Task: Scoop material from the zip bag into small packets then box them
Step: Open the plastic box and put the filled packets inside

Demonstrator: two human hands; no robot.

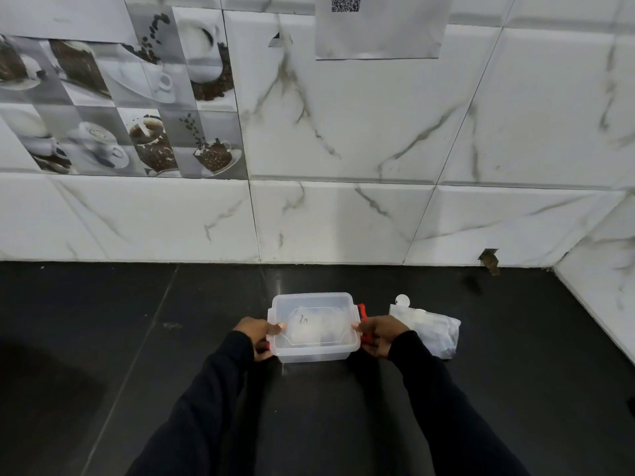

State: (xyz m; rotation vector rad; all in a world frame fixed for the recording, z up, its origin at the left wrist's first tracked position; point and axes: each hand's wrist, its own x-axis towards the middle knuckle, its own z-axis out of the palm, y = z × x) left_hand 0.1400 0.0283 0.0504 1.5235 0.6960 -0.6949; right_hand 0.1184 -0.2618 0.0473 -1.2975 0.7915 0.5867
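Note:
A clear plastic box [314, 352] with its lid on and red side clips stands on the dark counter, in the middle. Pale packets show dimly through the lid. My left hand [256, 336] grips the box's left side at its red clip, thumb on the lid. At the right side my right hand [379, 336] grips the box around the other red clip [361, 309]. The zip bag [434, 329], clear with white contents and a round white tab, lies on the counter just right of my right hand.
The dark counter [137, 338] runs back to a white marble-tiled wall [343, 218], with a side wall at the far right. A small chipped hole [489, 259] sits at the wall's foot. A sheet with a QR code [378, 25] hangs above.

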